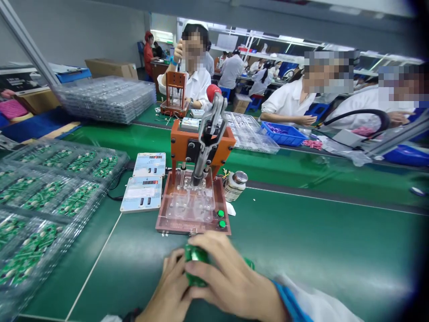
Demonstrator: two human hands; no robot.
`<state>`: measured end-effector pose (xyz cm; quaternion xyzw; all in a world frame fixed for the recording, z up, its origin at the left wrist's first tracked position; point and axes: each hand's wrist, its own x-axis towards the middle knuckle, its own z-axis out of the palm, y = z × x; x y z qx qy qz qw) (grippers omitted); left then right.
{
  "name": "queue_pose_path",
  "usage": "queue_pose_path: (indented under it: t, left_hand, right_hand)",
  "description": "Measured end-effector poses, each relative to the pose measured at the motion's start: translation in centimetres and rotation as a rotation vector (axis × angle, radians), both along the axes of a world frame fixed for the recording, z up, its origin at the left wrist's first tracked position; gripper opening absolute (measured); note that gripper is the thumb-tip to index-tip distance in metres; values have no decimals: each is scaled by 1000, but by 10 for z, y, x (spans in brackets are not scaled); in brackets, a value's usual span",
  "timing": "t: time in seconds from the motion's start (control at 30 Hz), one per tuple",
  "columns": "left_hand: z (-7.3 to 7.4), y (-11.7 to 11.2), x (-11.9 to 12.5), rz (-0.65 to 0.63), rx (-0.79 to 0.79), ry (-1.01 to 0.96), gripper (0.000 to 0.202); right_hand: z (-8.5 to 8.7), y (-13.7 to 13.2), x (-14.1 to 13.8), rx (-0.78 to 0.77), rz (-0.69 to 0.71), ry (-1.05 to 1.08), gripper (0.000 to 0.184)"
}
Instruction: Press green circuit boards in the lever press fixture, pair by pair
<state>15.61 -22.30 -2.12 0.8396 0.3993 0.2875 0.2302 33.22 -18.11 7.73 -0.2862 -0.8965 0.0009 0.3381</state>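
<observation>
Both my hands meet low in the middle of the view, just in front of an orange test jig. My left hand (172, 290) and my right hand (223, 279) are closed together on a small green circuit board (194, 255); only part of the board shows between the fingers. The jig (194, 197) has a clear plate on a brown base, two green buttons (221, 219) at its right corner and a lever with a red knob (212, 92) standing up.
Clear trays of green circuit boards (43, 201) lie stacked at the left. Two small meters (144, 192) sit left of the jig, a small jar (234, 184) to its right. Across the green belt (318, 241), people in white coats work at another jig (174, 94) and a blue bin (283, 134).
</observation>
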Motion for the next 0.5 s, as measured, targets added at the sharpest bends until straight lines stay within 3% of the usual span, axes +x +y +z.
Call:
queue_pose_path:
  t: [0.1, 0.2, 0.27, 0.33, 0.4, 0.5]
  left_hand:
    - [20, 17, -22, 73, 103, -36, 27]
    - [42, 50, -34, 162, 166, -86, 23]
    - [53, 73, -33, 165, 182, -116, 24]
    - [60, 92, -25, 114, 165, -107, 24]
    - [62, 104, -15, 34, 130, -66, 25]
    - [62, 111, -5, -37, 125, 12, 30]
  right_hand:
    - [7, 24, 59, 136, -417, 73, 16]
    - [-7, 88, 131, -12, -838, 96, 28]
    - [-19, 130, 169, -75, -934, 112, 33]
    - [-25, 160, 190, -113, -982, 133, 37]
    - [-24, 170, 191, -114, -1004, 166, 41]
    - [-19, 152, 160, -35, -981, 236, 39]
